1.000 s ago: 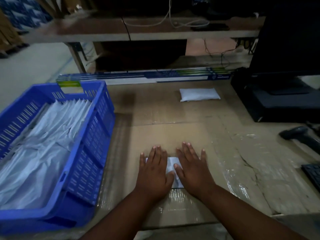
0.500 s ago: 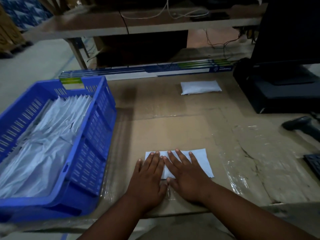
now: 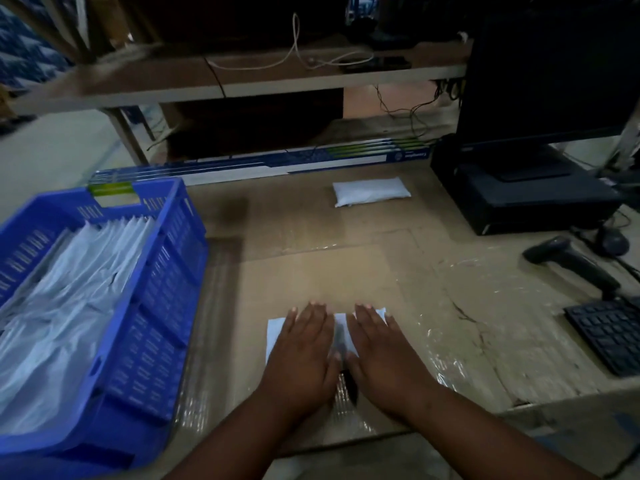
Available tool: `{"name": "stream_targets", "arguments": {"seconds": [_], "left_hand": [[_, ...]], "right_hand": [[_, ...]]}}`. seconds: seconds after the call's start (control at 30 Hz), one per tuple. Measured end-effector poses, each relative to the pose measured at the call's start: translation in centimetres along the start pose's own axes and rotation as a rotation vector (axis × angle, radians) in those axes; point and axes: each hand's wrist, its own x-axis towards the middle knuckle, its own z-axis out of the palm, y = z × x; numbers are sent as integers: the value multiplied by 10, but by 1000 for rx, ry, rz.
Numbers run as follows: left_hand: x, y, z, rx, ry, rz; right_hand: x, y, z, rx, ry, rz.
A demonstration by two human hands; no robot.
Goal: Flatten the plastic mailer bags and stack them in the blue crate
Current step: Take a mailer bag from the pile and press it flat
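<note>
A white plastic mailer bag (image 3: 275, 329) lies flat on the cardboard-covered table near the front edge. My left hand (image 3: 304, 351) and my right hand (image 3: 379, 348) press on it side by side with straight fingers, covering most of it. Only its left end, a strip between the hands and its far right corner show. At the left stands the blue crate (image 3: 162, 292), holding a layered stack of flattened white mailer bags (image 3: 69, 306). A second, puffy white mailer bag (image 3: 370, 191) lies at the back of the table.
A black barcode scanner (image 3: 571, 261) and a keyboard (image 3: 609, 337) sit at the right edge. A black monitor on a dark box (image 3: 519, 199) stands back right. A long blue-and-white carton (image 3: 259, 162) runs along the table's far edge, under a wooden shelf.
Both hands have slid apart across the bag. The right hand has moved right and now covers the end that lay bare; the bag's left end now shows.
</note>
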Motion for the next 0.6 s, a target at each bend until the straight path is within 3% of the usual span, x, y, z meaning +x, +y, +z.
{"name": "stream_targets", "arguments": {"seconds": [0.23, 0.4, 0.5, 0.6], "left_hand": [[-7, -32, 25, -41, -157, -44], [-25, -51, 13, 103, -267, -271], [-37, -60, 4, 101, -253, -423], [-31, -49, -5, 120, -223, -411]], "right_hand": [[25, -16, 19, 81, -94, -121], [9, 25, 10, 41, -131, 96], [5, 38, 1, 18, -147, 215], [15, 21, -8, 18, -86, 186]]}}
